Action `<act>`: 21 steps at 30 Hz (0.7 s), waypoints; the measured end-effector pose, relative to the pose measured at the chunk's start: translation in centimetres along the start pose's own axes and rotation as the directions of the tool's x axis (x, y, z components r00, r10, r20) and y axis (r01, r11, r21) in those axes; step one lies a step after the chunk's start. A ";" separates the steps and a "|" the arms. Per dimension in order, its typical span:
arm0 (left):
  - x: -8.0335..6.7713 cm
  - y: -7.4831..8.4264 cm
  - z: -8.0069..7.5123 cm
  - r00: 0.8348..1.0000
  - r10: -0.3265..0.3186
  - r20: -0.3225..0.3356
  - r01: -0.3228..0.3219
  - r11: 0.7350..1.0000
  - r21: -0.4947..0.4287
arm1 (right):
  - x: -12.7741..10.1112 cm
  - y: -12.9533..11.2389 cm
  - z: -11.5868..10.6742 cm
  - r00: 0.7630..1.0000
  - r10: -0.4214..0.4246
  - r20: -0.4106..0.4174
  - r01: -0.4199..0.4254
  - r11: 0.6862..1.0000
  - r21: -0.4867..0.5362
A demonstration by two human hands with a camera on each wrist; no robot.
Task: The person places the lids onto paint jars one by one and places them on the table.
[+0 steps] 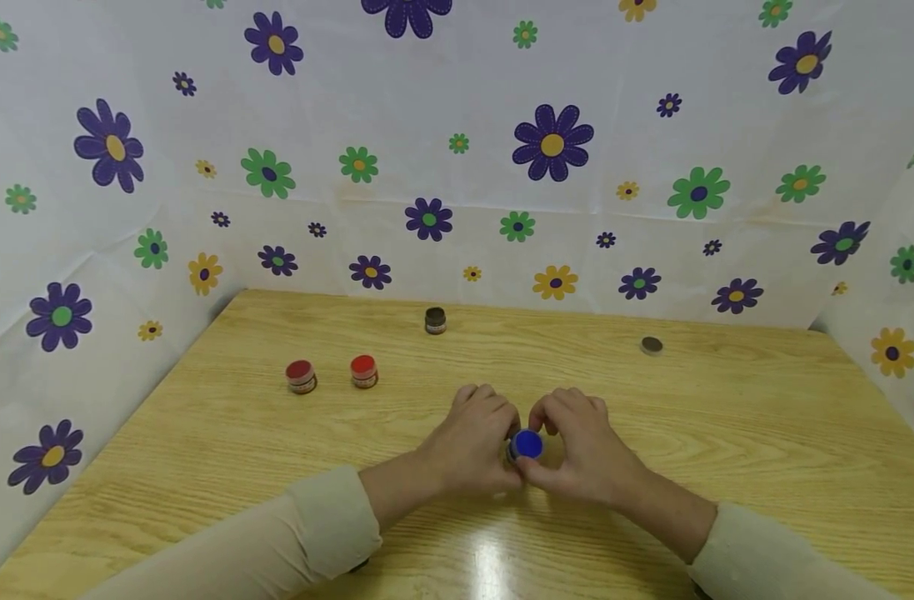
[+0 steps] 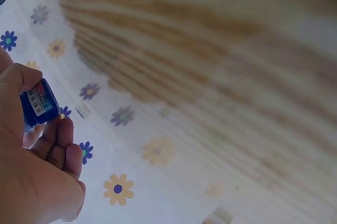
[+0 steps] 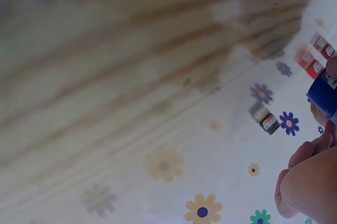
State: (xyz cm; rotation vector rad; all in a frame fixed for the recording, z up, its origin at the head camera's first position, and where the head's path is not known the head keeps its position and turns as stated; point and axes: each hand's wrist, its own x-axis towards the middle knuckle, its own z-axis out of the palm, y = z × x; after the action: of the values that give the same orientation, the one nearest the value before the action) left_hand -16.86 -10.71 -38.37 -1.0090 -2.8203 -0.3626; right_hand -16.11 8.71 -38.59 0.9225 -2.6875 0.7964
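Note:
A small blue jar (image 1: 527, 444) sits between both hands near the middle of the wooden table (image 1: 764, 417). My left hand (image 1: 477, 437) grips it from the left with curled fingers, and my right hand (image 1: 576, 442) pinches it from the right. The left wrist view shows the blue jar (image 2: 39, 103) with its label held by the left hand's fingers (image 2: 58, 145). At the right edge of the right wrist view, the blue jar (image 3: 324, 93) shows above curled fingers (image 3: 303, 155).
Two red-lidded jars (image 1: 301, 376) (image 1: 363, 371) stand at the left. A dark jar (image 1: 435, 320) stands at the back, and a loose dark lid (image 1: 651, 345) lies at the back right. Flowered sheets (image 1: 457, 150) wall the table on three sides.

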 end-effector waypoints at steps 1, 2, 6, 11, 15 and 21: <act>0.0 0.0 0.0 1.000 0.002 0.002 -0.002 1.000 -0.002 | 0.0 0.0 0.0 1.000 -0.004 -0.002 0.004 1.000 -0.003; 0.0 0.1 0.0 1.000 0.003 0.002 -0.003 1.000 -0.006 | 0.0 0.1 0.0 1.000 -0.010 -0.006 0.010 1.000 -0.008; 0.0 0.2 0.0 1.000 0.007 -0.006 -0.007 1.000 -0.013 | 0.0 0.1 0.0 1.000 -0.012 -0.018 0.012 0.999 -0.039; -0.1 0.0 0.1 1.000 -0.006 -0.027 0.005 0.999 -0.043 | 0.0 -0.1 0.1 0.997 -0.040 -0.067 0.033 0.994 -0.100; -0.2 -0.2 0.0 0.999 -0.019 -0.040 0.016 0.997 -0.073 | 0.0 -0.1 0.1 0.993 -0.069 -0.097 0.054 0.987 -0.150; -0.1 -0.2 0.0 0.999 -0.022 -0.043 0.019 0.996 -0.082 | 0.0 0.2 0.2 0.979 -0.147 -0.141 0.121 0.977 -0.176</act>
State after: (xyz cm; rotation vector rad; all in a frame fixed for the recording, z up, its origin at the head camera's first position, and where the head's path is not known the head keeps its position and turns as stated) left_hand -16.86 -10.91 -38.44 -0.9753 -2.7992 -0.5002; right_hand -16.23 8.73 -38.82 0.9495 -2.4846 0.5797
